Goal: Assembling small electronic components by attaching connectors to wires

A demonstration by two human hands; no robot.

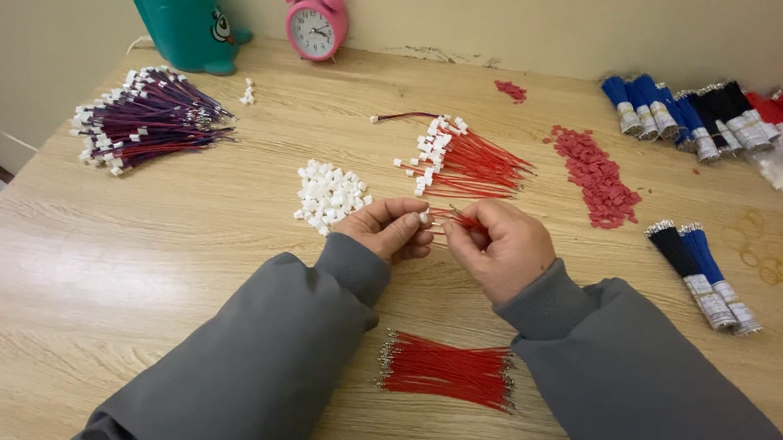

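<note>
Near bundle: loose red wires (446, 371) lie on the counter (94, 267), just near of both hands.
Left hand (387, 229): fingers pinched together on a small white connector (424, 217).
Right hand (500, 246): pinched on a red wire (459, 218), tip at the connector.
Doing it well: probably keep the wire straight and in line with the slot.
Far: white connector pile (328, 195), finished red leads (466, 159).

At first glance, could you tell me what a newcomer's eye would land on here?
Mid-table, the left hand pinches a small white connector while the right hand holds a red wire at it. Behind them lies a pile of white connectors, and a pink alarm clock stands by the wall.
</note>
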